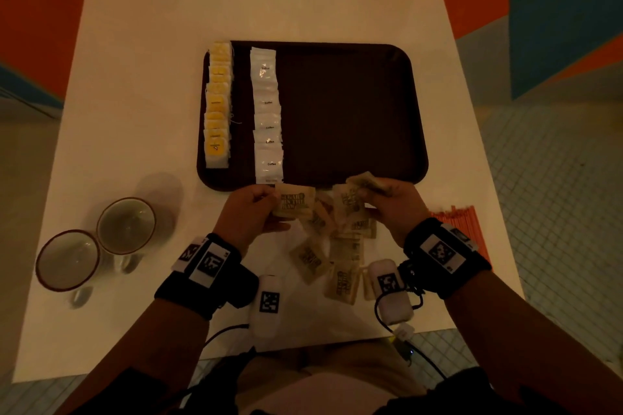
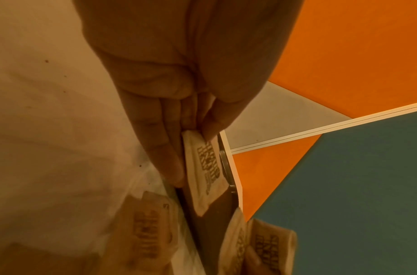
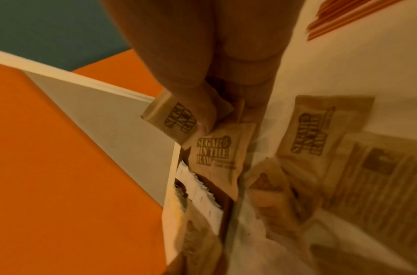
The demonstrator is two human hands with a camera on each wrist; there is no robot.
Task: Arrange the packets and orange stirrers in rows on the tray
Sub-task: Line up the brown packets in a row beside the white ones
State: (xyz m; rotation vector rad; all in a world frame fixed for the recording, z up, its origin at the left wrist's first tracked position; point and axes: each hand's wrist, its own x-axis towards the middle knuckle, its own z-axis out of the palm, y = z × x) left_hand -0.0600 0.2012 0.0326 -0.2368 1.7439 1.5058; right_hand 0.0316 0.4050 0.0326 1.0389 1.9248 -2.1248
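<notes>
A dark brown tray (image 1: 350, 104) lies on the white table, with a row of yellow-labelled packets (image 1: 218, 104) at its left edge and a row of white coffee packets (image 1: 268, 114) beside it. Just in front of the tray my left hand (image 1: 259, 209) pinches a brown sugar packet (image 1: 294, 204) (image 2: 206, 171) between thumb and fingers. To its right, my right hand (image 1: 387, 199) grips more brown sugar packets (image 1: 365, 183) (image 3: 172, 119). Several loose sugar packets (image 1: 337, 253) (image 3: 306, 134) lie between my wrists. Orange stirrers (image 1: 468, 226) (image 3: 343, 18) lie behind my right wrist.
Two round cups (image 1: 126, 224) (image 1: 69, 259) stand at the table's front left. The table's front edge (image 1: 303, 345) runs just behind my wrists. The tray's middle and right hold nothing. Orange and teal walls surround the table.
</notes>
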